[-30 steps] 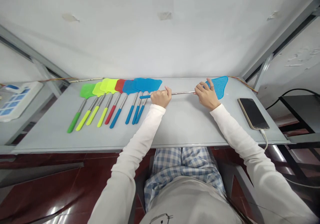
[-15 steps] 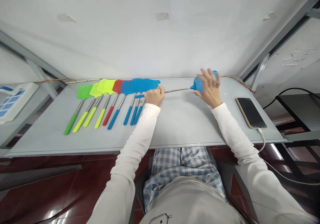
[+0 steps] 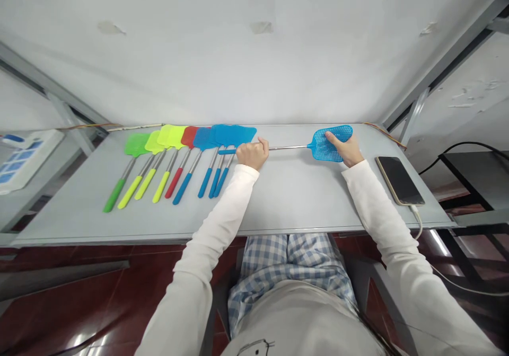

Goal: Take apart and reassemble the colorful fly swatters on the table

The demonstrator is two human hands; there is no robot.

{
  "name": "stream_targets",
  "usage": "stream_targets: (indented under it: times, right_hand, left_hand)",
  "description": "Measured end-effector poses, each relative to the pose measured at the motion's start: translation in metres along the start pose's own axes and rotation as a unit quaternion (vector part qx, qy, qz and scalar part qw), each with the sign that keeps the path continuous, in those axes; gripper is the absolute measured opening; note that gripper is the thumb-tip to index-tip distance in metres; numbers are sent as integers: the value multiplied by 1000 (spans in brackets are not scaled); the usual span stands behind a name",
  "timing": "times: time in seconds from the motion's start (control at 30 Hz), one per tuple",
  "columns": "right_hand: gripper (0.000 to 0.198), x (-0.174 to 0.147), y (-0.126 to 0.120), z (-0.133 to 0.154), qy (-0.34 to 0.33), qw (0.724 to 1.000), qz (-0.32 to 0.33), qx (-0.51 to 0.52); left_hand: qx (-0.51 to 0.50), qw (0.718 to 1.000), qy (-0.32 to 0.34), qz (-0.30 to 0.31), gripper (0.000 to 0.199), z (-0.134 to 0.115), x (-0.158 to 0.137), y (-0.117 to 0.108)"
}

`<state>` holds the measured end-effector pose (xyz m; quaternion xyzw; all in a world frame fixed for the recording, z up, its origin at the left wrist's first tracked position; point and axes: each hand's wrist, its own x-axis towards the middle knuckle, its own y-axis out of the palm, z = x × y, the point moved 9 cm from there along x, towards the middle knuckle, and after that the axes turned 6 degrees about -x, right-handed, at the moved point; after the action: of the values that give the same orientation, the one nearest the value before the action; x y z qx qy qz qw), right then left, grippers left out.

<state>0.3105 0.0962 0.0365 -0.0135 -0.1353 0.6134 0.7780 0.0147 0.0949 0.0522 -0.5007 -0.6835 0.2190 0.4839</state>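
A blue fly swatter (image 3: 322, 145) is held crosswise above the table between both hands. My left hand (image 3: 253, 154) is closed around its blue handle, the end sticking out to the left. A thin metal shaft runs from there to the perforated head. My right hand (image 3: 347, 149) pinches the head at its right edge, thumb on the near face and fingers hidden behind. To the left lie several more swatters in a row with overlapping heads: a green one (image 3: 136, 144), yellow ones (image 3: 174, 135), a red one (image 3: 190, 135) and several blue ones (image 3: 238, 135).
A phone (image 3: 399, 180) with a white charging cable (image 3: 417, 219) lies at the right of the grey table (image 3: 294, 202). A white and blue item (image 3: 24, 157) stands beyond the left end. Metal posts and a white wall bound the table.
My right hand has gone from spread, blurred fingers over the swatter head to gripping its right edge. The head now faces me more fully. My left hand has shifted slightly right with the handle.
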Motion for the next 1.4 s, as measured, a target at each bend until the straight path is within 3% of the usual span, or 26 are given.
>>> stream_targets:
  times: [0.1, 0.23, 0.5, 0.67, 0.83, 1.1, 1.2, 1.23, 1.3, 1.4]
  right_hand:
    - [45, -7, 15, 4, 2, 1000, 28, -2]
    - [44, -19, 39, 19, -17, 998, 60, -1]
    - [46, -21, 44, 18, 0, 997, 74, 3]
    - [47, -8, 22, 4, 24, 998, 49, 18]
    - [50, 8, -13, -17, 64, 998, 1, 22]
    - [50, 7, -16, -21, 55, 998, -12, -4]
    - [52, 14, -17, -14, 12, 998, -7, -56]
    - [54, 17, -22, -8, -21, 997, -25, -77]
    - [62, 18, -43, 6, -95, 978, -128, -132]
    - [66, -6, -76, 22, -142, 901, -335, -236]
  left_hand:
    - [31, 999, -28, 19, 49, -12, -9, 6]
    - [36, 999, -16, 25, 55, -32, -17, 10]
    - [61, 997, 2, 40, 57, -35, -14, 14]
    - [50, 994, 72, 58, 54, -23, -2, 6]
    - [94, 991, 18, 91, 55, 14, 8, 8]
    - [52, 991, 43, 116, 53, -1, 1, 23]
    - [58, 990, 21, 124, 53, 3, 0, 25]
    - [53, 990, 6, 131, 54, 6, 0, 26]
    - [28, 988, -30, 152, 55, 11, -3, 28]
    - [-27, 980, -75, 181, 53, 13, -10, 29]
